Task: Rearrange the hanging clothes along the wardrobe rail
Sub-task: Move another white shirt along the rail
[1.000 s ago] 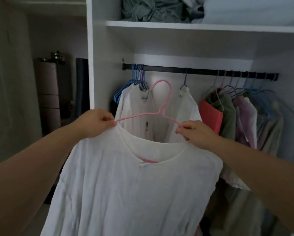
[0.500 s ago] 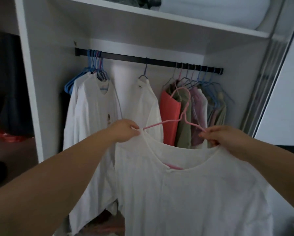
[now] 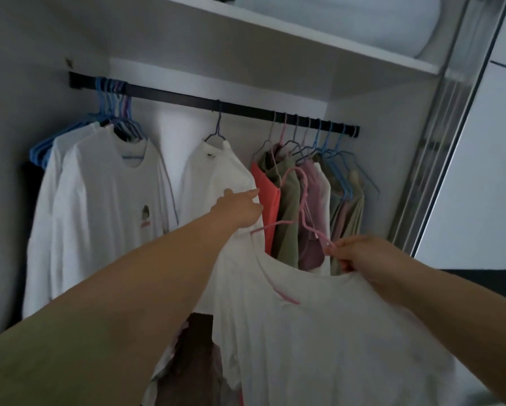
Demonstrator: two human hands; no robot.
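- While the black rail (image 3: 245,108) runs bare through its middle stretch, the far left end is packed: a bunch of blue hangers (image 3: 111,112) and a white printed shirt (image 3: 105,206) hanging limp below them, soft cloth that will sway at any nudge.
- Moving right, a lone white shirt (image 3: 216,171) hangs on a dark wire hanger, and the left hand (image 3: 240,210) reaches out to it, fingers extended and lying against its shoulder edge, gripping nothing that can be seen — looks like a push to part the clothes.
- Next, the packed group: an orange garment (image 3: 267,200), then olive and pink pieces on thin wire hooks. Light stuff, likely to slide easily along the rail, but the hooks sit close and could tangle.
- Out front, off the rail, is the pink hanger (image 3: 303,206) carrying the white top (image 3: 319,332), its hook free in the air before the olive garment.
- Over on the right, the right hand (image 3: 360,256) pinches the hanger's right arm together with the top's shoulder, fingers curled tight.
- Judgement: the fabric is floppy and could slip off the smooth wire, so hold the hanger near its neck, not the cloth.
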